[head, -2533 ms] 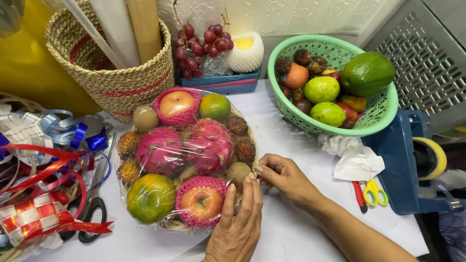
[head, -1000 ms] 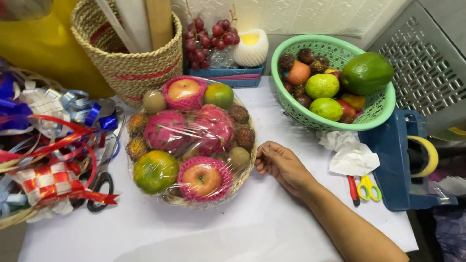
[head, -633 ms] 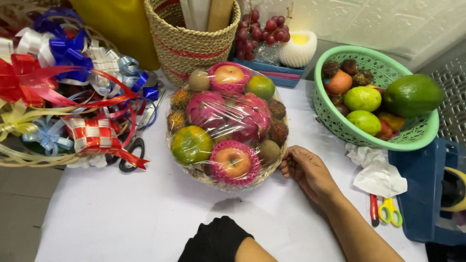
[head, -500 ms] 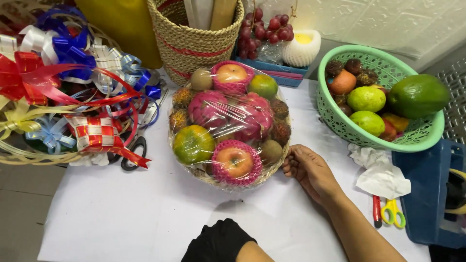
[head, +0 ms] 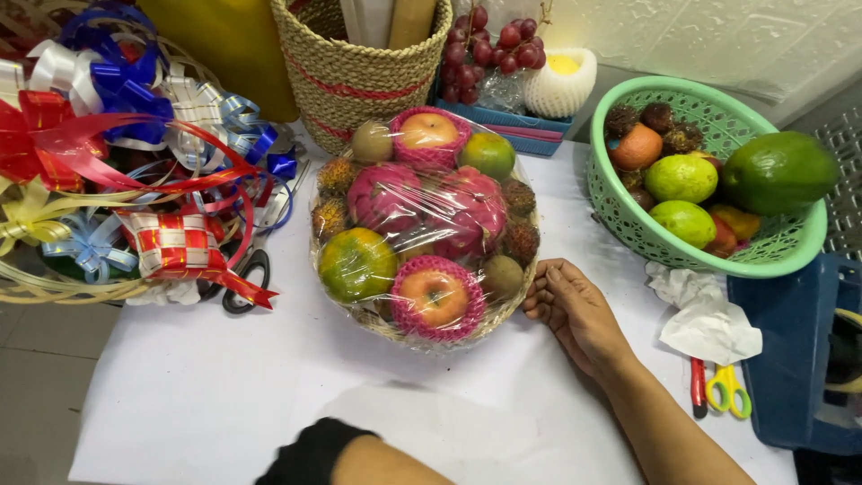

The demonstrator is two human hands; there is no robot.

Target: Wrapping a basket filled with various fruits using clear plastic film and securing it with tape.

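While the wrapped fruit basket [head: 424,229] sits mid-table on the white sheet [head: 224,386], the right hand [head: 575,310] is laid flat just right of it, fingers [head: 541,292] loosely curled and touching the basket's lower right rim; nothing is gripped. The basket lies left of those fingertips and is roughly round, so no clear long axis can be given. The left arm is seen only as a dark sleeve [head: 310,454] and forearm at the bottom edge; the left hand is out of view, so its fingers cannot be judged. The right hand is clearly the nearer one. Under the clear film, a netted apple [head: 435,296] is set at the front, an orange-green citrus [head: 356,263] at front left, and pink dragon fruit [head: 422,202] in the middle. Packages by place: a blue tray of red grapes [head: 494,40] under film at the back centre, a white foam-netted fruit [head: 561,81] beside it, a woven basket [head: 359,67] behind, and a green plastic basket [head: 790,247] of loose fruit at right. Ribbon bows [head: 117,153] are heaped at left, and black-handled scissors [head: 242,278] are partly covered by them. Crumpled tissue [head: 705,319] and yellow-handled scissors [head: 725,391] lie by the blue bin [head: 790,359].
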